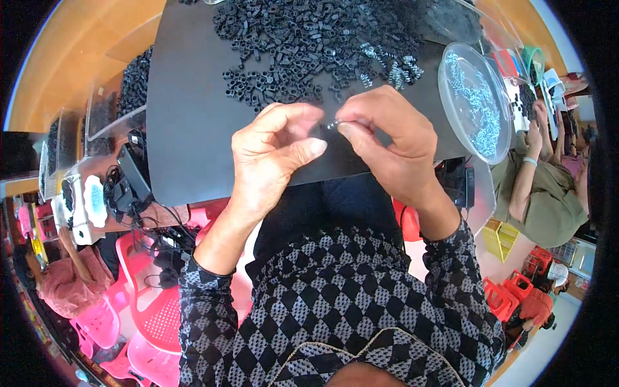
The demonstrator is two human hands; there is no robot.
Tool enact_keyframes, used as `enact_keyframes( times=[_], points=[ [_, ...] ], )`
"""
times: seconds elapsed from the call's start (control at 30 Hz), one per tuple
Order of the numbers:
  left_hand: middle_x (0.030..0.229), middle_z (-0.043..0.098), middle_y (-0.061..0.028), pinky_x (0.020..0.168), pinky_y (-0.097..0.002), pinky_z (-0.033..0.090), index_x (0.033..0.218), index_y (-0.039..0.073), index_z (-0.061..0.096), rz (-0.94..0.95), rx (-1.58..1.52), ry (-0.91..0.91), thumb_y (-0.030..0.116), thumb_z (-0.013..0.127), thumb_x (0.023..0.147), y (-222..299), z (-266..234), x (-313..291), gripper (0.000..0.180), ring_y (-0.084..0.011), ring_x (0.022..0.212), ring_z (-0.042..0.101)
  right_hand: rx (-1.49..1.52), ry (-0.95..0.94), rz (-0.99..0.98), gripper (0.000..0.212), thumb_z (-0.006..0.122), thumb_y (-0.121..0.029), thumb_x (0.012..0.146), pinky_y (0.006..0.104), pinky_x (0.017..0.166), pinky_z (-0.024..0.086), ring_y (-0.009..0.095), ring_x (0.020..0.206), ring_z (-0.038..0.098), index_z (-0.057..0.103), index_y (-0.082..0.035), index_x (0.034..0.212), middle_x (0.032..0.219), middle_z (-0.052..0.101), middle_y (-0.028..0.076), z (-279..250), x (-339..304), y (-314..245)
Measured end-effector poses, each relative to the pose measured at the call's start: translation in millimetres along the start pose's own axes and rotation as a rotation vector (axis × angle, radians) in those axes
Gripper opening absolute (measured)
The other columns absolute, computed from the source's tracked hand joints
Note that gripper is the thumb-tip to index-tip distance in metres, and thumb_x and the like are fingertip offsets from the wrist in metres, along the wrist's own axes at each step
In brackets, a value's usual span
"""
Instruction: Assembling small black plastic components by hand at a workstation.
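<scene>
My right hand (390, 138) is closed in a pinch above the dark work surface, near its front edge. At its fingertips shows a small shiny metal piece (332, 124), seemingly a little spring. Facing it, my left hand (274, 148) has its thumb and index finger apart, with dark blur between them; I make out no held part there. Just beyond both hands spreads a heap of small black plastic parts (290, 58). Several silvery coil springs (400, 72) lie at the heap's right side.
To the right, a round clear dish (445, 97) holds many small silvery pieces. Bins of black parts (134, 80) and a black power adapter with cables (132, 171) are at the left. Pink chairs (155, 316) stand lower left. Other people work at both sides.
</scene>
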State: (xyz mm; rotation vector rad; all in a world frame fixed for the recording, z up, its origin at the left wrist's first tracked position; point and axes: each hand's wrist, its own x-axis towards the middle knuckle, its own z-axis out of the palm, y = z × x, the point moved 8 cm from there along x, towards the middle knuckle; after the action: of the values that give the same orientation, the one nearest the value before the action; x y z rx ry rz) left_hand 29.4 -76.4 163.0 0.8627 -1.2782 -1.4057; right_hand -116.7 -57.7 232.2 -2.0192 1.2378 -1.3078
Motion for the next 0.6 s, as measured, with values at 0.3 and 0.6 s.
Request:
enact_keyframes(
  times=[0.3,0.6],
  points=[
    [0.087,0.056,0.0011,0.071,-0.0199,0.045,0.102,-0.002,0.065,0.032,0.2,0.02,-0.008,0.076,0.064,5,5,-7,0.041,-0.0071,0.077,0.051,-0.212,-0.051,-0.193,0.019,0.065,0.008,0.07,0.0284,0.057,0.044,0.022,0.068,0.056,0.063,-0.001,0.086,0.082,0.062,0.009,8,-4,-18],
    [0.083,0.059,0.0006,0.066,-0.0207,0.044,0.093,0.0,0.066,0.227,0.449,0.05,-0.004,0.076,0.065,21,9,-9,0.03,-0.0078,0.072,0.051,-0.252,-0.083,-0.253,0.015,0.066,0.006,0.071,0.0309,0.06,0.046,0.024,0.07,0.058,0.064,-0.001,0.084,0.083,0.062,0.01,15,-6,-19]
  ],
)
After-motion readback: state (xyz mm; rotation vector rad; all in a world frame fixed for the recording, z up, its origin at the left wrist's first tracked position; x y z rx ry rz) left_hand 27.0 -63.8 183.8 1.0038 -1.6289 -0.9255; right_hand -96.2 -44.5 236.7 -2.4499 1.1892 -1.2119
